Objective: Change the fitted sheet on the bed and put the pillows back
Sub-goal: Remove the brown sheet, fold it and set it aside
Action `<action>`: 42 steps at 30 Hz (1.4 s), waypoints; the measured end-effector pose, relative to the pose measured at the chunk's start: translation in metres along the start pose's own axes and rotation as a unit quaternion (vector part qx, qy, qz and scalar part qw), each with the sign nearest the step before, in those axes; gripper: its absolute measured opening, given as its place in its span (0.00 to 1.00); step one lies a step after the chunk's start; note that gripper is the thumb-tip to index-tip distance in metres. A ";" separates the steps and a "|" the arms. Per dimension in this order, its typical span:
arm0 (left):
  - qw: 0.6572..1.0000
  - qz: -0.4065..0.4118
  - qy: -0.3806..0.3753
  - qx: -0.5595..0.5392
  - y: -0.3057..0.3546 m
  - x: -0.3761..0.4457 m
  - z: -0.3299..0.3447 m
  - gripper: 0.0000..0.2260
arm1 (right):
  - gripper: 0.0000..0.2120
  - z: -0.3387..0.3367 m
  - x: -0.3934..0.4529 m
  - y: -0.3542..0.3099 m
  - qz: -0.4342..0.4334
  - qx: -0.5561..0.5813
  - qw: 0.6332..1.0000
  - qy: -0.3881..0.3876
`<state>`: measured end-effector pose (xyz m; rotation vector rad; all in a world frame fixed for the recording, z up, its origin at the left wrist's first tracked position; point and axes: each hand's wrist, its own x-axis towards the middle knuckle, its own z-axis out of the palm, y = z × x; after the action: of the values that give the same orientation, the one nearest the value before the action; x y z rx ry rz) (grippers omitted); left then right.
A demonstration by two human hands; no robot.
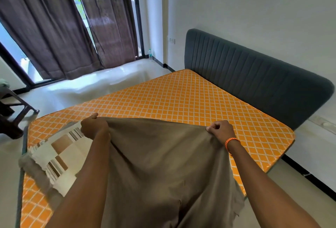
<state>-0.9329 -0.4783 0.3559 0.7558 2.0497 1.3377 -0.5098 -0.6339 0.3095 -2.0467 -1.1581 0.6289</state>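
While the one brown sheet [160, 164] is hanging from its top edge above the near part of the bed, two hands are holding it up. The left hand [93, 126] is gripping the edge at the left, its fingers [87, 129] curled tight round the cloth with the thumb lying along the hem. The right hand [221, 130] is pinching the same edge at the right, its fingers folded into a fist on the fabric; one orange bracelet [231, 142] is sitting on that wrist. Between the two hands the hem is running nearly straight, and below it the cloth is falling in loose folds toward the near edge of the picture, covering the near middle of the mattress.

One bare mattress [181, 100], orange with a white diamond grid, is lying on the bed and reaching to the far right, where it is meeting one dark grey padded headboard [254, 78] that is standing against the white wall. At the near left, one folded checked cloth [60, 158], in cream, tan and stripes, is lying on the mattress just beside the left forearm, partly tucked behind the brown sheet; whether it is a pillow or a folded cover cannot be told.

Two brown curtains [54, 27] are hanging at the far left window. One clear bottle [150, 55] is standing on the floor by the far corner, and one dark stool [12, 107] is showing at the left edge.
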 end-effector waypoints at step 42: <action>0.804 0.217 -0.552 0.043 -0.051 -0.231 0.086 0.13 | 0.08 0.001 -0.014 -0.035 -0.205 0.088 0.957 -0.186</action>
<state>-0.7222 -0.6101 0.3157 1.6265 0.9976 0.6563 -0.5362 -0.6335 0.3361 -1.5093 -1.6224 0.8915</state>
